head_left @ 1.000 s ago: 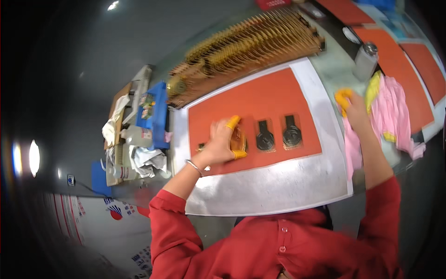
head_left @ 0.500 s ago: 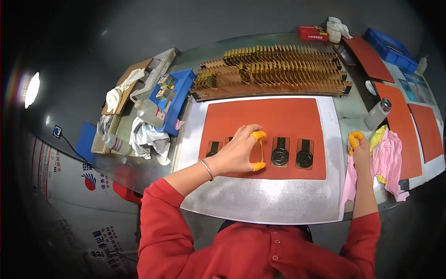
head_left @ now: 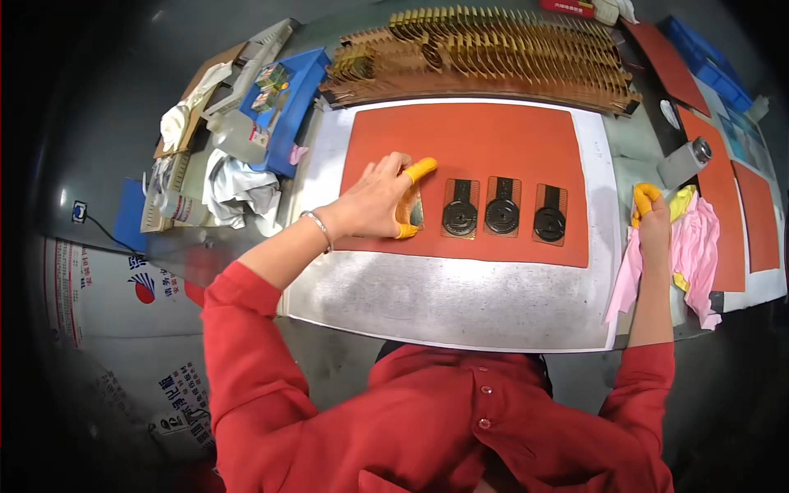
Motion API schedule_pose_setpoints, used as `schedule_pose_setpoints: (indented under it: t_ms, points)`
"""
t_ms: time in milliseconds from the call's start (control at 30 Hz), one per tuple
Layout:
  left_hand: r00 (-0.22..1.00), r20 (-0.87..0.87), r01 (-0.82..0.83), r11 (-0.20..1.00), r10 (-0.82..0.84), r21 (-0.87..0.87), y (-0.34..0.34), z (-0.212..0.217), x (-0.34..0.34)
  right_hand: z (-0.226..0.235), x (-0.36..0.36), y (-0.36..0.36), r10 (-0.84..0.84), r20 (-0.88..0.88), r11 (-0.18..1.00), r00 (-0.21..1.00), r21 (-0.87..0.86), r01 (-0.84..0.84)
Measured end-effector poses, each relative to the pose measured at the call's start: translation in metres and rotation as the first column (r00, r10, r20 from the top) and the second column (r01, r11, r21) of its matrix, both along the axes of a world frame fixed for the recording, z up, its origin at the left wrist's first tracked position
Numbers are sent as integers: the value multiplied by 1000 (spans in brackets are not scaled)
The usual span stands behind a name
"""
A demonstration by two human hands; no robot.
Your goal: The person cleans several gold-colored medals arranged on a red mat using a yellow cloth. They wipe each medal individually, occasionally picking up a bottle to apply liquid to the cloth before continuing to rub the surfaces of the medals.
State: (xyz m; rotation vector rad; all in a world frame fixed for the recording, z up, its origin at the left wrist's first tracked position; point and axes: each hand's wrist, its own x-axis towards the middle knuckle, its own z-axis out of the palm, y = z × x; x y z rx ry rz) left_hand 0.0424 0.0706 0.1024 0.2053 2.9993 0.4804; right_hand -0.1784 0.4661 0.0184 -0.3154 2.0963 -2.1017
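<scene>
My left hand [head_left: 380, 200], with orange finger cots on thumb and forefinger, lies on the red mat [head_left: 468, 135] and pinches a flat brown card with a black part [head_left: 413, 212], the leftmost of a row. Three more cards with round black parts [head_left: 501, 208] lie to its right on the mat. My right hand [head_left: 652, 218], also with orange finger cots, rests on a pink cloth [head_left: 699, 246] at the mat's right edge and presses it down.
A long rack of brown cards [head_left: 493, 45] runs along the far side. A blue tray [head_left: 283, 99], rags and bottles crowd the left. A grey cylinder [head_left: 684, 162] and more red mats [head_left: 723, 172] lie to the right. A white sheet [head_left: 460, 300] lies under the mat.
The view has swung so the bench sits more central. My left hand stays on the leftmost card; my right hand has settled on the pink cloth.
</scene>
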Motion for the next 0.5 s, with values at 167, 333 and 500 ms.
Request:
schedule_pose_setpoints:
  t_ms: [167,333,500]
  points:
    - [988,-59,105,893,-144,-437,21,11,2,-4,-6,4,10,-1,1000,1000,10,-10]
    - [992,-114,66,994,-55,90,15,26,3,-2,-4,3,-20,0,1000,1000,15,20]
    - [996,-66,77,982,-67,173,-20,-7,26,-5,-6,5,-3,35,1000,999,28,2]
